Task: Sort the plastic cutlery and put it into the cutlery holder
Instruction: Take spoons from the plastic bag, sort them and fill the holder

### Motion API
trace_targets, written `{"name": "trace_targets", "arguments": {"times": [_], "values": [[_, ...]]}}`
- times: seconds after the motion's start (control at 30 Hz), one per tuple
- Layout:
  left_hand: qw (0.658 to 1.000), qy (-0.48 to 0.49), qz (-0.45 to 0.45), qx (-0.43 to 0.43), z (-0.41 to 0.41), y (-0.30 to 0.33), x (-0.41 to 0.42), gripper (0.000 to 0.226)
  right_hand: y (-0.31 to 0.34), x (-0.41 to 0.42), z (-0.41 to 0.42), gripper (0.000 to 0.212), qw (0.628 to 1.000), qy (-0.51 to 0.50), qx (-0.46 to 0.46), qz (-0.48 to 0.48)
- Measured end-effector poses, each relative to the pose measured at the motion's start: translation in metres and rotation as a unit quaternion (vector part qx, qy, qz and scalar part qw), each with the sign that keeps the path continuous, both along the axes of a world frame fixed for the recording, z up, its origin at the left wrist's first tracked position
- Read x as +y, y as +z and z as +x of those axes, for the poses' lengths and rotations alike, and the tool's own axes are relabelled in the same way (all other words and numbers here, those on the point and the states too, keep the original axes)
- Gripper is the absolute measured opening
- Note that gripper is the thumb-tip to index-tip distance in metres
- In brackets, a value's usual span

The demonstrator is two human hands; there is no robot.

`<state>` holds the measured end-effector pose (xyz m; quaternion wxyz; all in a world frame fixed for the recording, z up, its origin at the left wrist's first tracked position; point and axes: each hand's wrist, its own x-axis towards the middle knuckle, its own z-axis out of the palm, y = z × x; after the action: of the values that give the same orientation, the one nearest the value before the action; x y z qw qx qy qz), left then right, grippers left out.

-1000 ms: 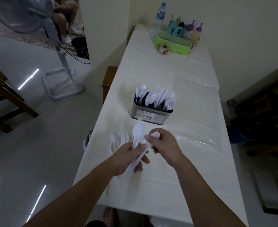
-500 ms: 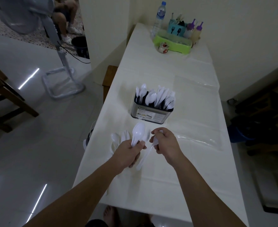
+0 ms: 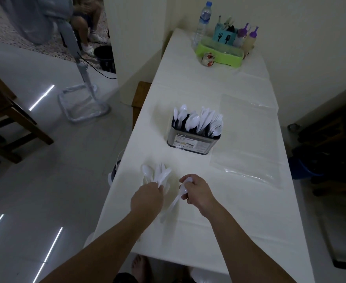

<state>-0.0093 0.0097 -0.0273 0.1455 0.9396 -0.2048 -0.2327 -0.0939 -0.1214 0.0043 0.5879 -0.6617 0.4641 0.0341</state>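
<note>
A metal cutlery holder stands mid-table, packed with white plastic spoons and forks. Near the table's left edge lies a small pile of white plastic cutlery. My left hand is down at that pile, its fingers closed around a few white pieces. To its right, my right hand grips a white plastic spoon, with the handle pointing down towards me and the bowl hidden in the fist.
A clear plastic sheet lies right of the holder. At the far end stand a green tray, a water bottle, sauce bottles and a small cup. A fan stand and wooden chair are on the floor left.
My left hand has dropped from chest-height to the pile on the table with its cutlery. My right hand pulled one spoon apart from that bunch and moved right.
</note>
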Motion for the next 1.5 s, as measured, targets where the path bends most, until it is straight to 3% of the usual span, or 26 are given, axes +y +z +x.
{"name": "trace_targets", "arguments": {"times": [0.07,0.13,0.23,0.27,0.37,0.43,0.5,0.63,0.83,1.03,1.13,1.27,1.43,1.5], "values": [[0.997,-0.021,-0.013,-0.075,-0.003,0.000,0.002,0.042,-0.003,0.002,0.002,0.023,1.000,0.008,0.000,-0.015],[0.993,-0.053,-0.070,-0.076,-0.004,0.001,0.001,0.038,-0.001,0.003,0.005,0.023,1.000,0.008,-0.002,-0.021],[0.976,-0.060,-0.177,0.109,-0.007,0.012,-0.006,0.040,0.006,0.003,0.009,0.019,1.000,-0.005,-0.022,0.000],[0.952,-0.019,-0.222,0.208,-0.009,0.018,-0.007,0.044,0.009,0.002,0.008,0.018,1.000,-0.007,-0.030,0.000],[0.834,0.122,-0.304,0.445,-0.010,0.029,-0.006,0.048,0.018,-0.005,0.004,0.017,0.998,-0.007,-0.042,-0.046],[0.785,0.157,-0.318,0.508,-0.007,0.033,-0.007,0.044,0.023,-0.009,0.000,0.020,0.995,-0.029,-0.060,-0.069],[0.765,0.160,-0.332,0.527,-0.006,0.036,-0.009,0.042,0.029,-0.011,-0.002,0.024,0.992,-0.057,-0.083,-0.072],[0.769,0.148,-0.343,0.519,-0.009,0.039,-0.013,0.037,0.038,-0.009,-0.005,0.024,0.989,-0.073,-0.117,-0.049],[0.798,0.116,-0.331,0.490,-0.012,0.041,-0.013,0.042,0.045,-0.005,-0.006,0.007,0.990,-0.044,-0.116,-0.070],[0.800,0.071,-0.325,0.499,-0.014,0.046,-0.013,0.040,0.044,-0.005,-0.006,0.012,0.992,-0.036,-0.096,-0.072],[0.782,0.106,-0.331,0.517,-0.013,0.046,-0.015,0.043,0.044,-0.007,-0.007,0.011,0.990,-0.060,-0.117,-0.056],[0.807,0.111,-0.357,0.457,-0.012,0.048,-0.016,0.039,0.039,-0.008,-0.007,0.017,0.989,-0.081,-0.117,-0.051],[0.794,0.123,-0.374,0.464,-0.010,0.047,-0.017,0.029,0.038,-0.009,-0.006,0.016,0.992,-0.057,-0.099,-0.044],[0.803,0.114,-0.372,0.452,-0.010,0.048,-0.017,0.027,0.037,-0.009,-0.005,0.015,0.992,-0.066,-0.095,-0.043]]}}
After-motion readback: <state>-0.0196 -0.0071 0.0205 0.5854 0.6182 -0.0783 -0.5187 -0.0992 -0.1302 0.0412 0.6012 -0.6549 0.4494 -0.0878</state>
